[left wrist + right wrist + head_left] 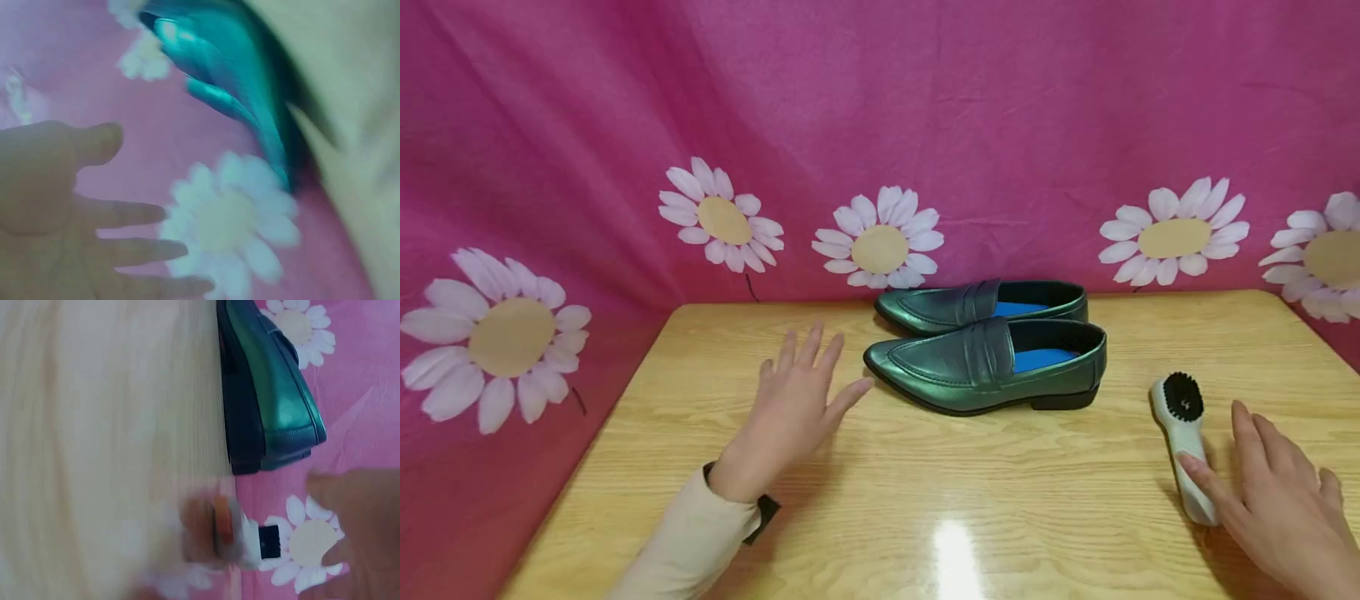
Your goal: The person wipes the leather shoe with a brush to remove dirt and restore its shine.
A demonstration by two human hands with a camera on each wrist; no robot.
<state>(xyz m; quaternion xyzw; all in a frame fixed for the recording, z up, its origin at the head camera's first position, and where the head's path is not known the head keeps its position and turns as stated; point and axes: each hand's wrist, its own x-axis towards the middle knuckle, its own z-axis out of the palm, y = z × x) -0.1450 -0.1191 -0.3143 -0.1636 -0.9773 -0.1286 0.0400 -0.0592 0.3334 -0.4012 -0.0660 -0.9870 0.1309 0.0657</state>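
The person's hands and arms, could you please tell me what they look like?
The left hand is bare, with a cream sleeve on that arm and a black band showing at the wrist. The right hand is bare too; no sleeve shows there.

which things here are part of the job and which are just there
Likely part of the job:
black-bristled brush, by the right hand
green loafers, near the left hand

Likely just setting:
wooden table, underneath
pink flowered cloth, behind
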